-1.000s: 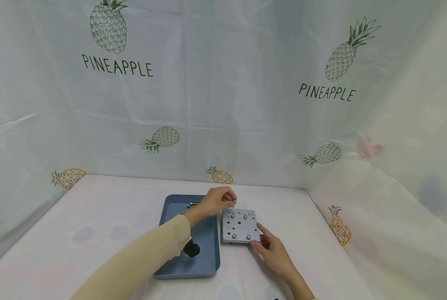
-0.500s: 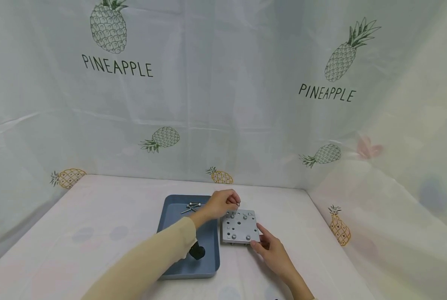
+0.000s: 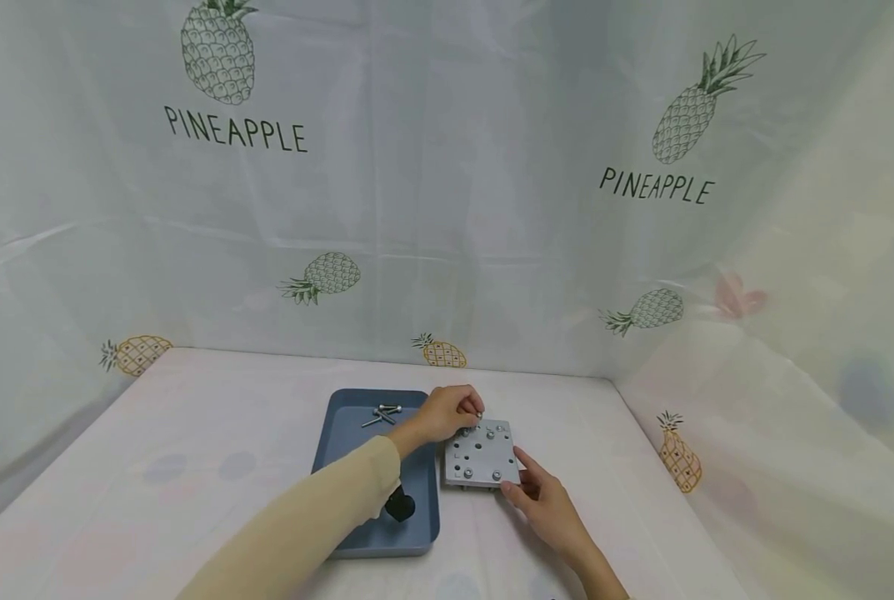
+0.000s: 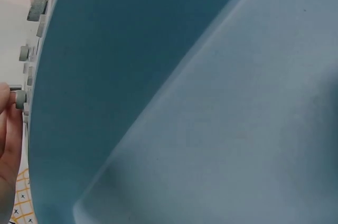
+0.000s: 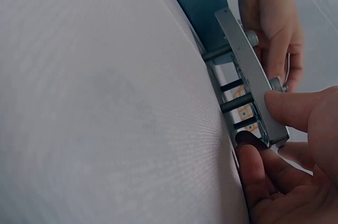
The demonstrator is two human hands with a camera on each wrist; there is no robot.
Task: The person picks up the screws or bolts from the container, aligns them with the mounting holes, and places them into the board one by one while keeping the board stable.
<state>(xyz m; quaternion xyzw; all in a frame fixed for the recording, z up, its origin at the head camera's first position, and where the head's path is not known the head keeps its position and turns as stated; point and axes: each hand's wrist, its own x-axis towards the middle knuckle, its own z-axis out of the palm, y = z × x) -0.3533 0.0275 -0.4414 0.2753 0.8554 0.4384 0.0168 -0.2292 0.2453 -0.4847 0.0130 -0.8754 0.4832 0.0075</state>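
Risking a skid and a drop.
Counter (image 3: 229,417) is carrying tray (image 3: 422,479), plate (image 3: 491,457) sitting just beside it. Right hand (image 3: 547,507): fingers are gripping plate's near-right corner; slackening could be starting a skid. Left hand (image 3: 450,412): fingers are pinching a small metal part (image 3: 480,414) at far edge; fumbling means dropping it.

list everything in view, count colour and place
tablecloth: one, white, foreground
tray: one, blue-grey, on tablecloth
metal plate: one, silver, right of tray
fitted screws: at least four, silver, in plate
loose screws: several, silver, in tray
small metal part: one, silver, at plate's far edge
pineapple-print sheeting: count unclear, pale grey, behind tablecloth
black object: one, black, over tray
sleeve: one clear, cream, over tray
left hand: one, bare, pinching small metal part
right hand: one, bare, gripping plate's near-right corner
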